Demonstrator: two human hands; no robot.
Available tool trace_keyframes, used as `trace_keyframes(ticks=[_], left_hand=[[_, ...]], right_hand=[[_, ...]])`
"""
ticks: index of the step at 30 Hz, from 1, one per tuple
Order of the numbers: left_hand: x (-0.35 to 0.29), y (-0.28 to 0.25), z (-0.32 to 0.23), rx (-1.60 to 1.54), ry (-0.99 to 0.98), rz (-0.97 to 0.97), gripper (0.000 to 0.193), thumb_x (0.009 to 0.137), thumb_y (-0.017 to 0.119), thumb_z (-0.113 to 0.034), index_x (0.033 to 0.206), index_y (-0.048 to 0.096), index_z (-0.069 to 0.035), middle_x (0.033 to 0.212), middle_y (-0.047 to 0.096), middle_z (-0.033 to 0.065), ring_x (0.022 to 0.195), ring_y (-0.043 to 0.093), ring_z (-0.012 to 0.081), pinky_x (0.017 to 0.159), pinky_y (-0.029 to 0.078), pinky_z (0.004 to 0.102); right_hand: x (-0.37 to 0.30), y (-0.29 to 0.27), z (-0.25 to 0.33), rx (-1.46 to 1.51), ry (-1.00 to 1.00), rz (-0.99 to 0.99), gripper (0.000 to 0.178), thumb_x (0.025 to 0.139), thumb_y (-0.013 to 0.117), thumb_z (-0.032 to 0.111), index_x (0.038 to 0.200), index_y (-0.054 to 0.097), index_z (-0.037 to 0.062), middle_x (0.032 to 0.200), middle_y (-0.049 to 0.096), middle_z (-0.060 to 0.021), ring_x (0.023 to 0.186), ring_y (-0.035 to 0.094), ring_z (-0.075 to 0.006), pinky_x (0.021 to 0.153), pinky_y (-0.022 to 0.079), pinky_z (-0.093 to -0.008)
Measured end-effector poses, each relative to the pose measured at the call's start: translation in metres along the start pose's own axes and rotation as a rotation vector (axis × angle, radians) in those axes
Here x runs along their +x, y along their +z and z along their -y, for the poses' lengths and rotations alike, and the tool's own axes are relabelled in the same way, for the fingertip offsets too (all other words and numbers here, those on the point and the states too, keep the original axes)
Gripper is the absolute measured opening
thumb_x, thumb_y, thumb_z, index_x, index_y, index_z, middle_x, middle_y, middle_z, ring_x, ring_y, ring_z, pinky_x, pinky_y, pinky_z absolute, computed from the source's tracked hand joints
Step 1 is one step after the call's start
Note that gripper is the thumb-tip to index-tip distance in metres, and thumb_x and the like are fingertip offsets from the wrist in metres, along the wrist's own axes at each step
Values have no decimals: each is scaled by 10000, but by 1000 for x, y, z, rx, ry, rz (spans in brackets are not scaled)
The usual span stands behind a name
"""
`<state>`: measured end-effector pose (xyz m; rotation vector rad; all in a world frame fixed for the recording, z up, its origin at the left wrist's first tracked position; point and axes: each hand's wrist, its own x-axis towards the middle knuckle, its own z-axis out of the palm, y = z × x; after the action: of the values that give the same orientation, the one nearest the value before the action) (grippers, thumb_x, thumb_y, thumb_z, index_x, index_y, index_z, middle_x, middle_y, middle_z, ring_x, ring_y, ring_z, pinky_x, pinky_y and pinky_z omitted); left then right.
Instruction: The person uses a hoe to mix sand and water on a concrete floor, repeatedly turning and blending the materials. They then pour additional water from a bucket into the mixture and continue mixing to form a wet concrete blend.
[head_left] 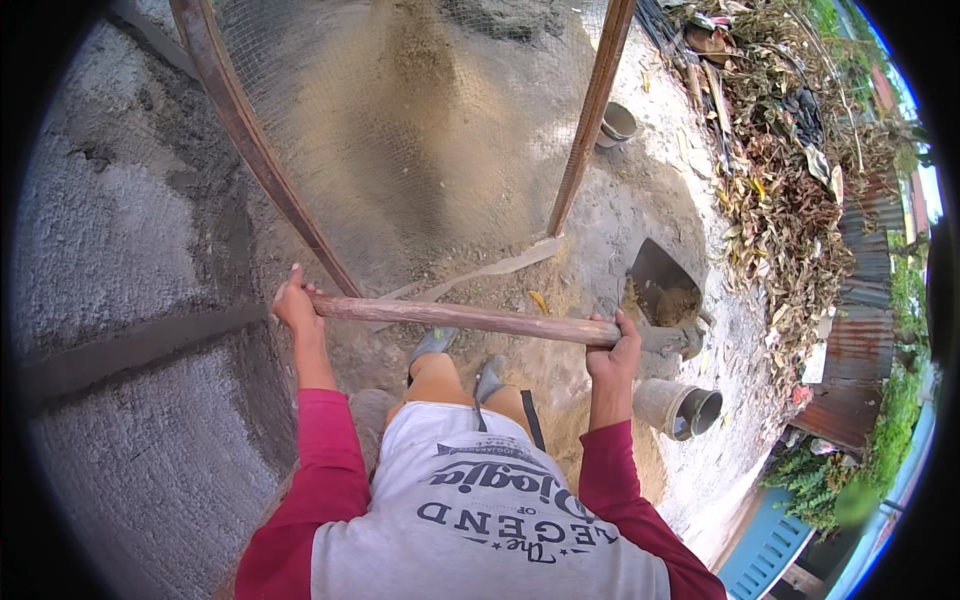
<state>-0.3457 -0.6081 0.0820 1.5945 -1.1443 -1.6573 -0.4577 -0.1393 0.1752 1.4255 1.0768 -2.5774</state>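
Left hand (297, 305) at center-left, forearm reaching forward, fingers around the butt end of the shovel's (460, 318) wooden handle. Right hand (614, 355) right of center, gripping the same handle near the blade. Shovel spans mid-frame, blade at right with some sand. Sandy ground (570, 410); wood-framed mesh screen (582, 135) top center; rough wall (110, 230) left; dry leaves (765, 245) upper right.

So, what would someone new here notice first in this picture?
Probably the blurred tan sand at the framed mesh screen, top centre. Next comes the long shovel held across the middle of the view, left hand at its left end, right hand nearer the blade. Then the heap of dry leaves at upper right.
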Motion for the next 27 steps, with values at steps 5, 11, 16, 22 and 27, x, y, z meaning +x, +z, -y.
trace_keyframes(ticks=[5,11,16,22,27], left_hand=[[-95,70,-3,924,732,388,288,826,730,-294,739,612,-45,690,653,131,650,624,348,630,463,483],[-205,137,15,1253,1069,1230,378,842,670,-434,785,684,-61,749,675,186,756,661,394,696,497,494],[-299,178,54,1426,1226,1615,418,844,656,-487,807,706,-73,726,668,180,783,665,383,703,493,488],[-412,187,86,1477,1364,1909,454,841,662,-506,761,697,-60,716,671,165,744,670,361,683,481,483],[-477,196,138,1534,1491,1917,475,837,676,-509,720,682,-48,633,641,148,668,645,367,652,470,468]], right_hand=[[1,-198,-17,100,85,-561,412,816,690,191,1157,507,50,934,584,-100,826,621,-285,771,568,-462],[-83,-364,-63,333,64,-809,407,860,612,259,1184,503,38,1040,610,-131,908,645,-293,768,567,-463],[-141,-440,-108,524,-50,-921,454,827,670,251,1195,499,48,1036,604,-115,862,651,-283,719,568,-470],[-136,-482,-103,948,15,-1135,511,804,703,226,1236,473,81,1039,587,-101,795,628,-272,722,568,-479],[-72,-541,-95,1033,53,-1139,457,827,686,161,1218,476,56,1057,556,-127,803,605,-281,689,566,-460]])
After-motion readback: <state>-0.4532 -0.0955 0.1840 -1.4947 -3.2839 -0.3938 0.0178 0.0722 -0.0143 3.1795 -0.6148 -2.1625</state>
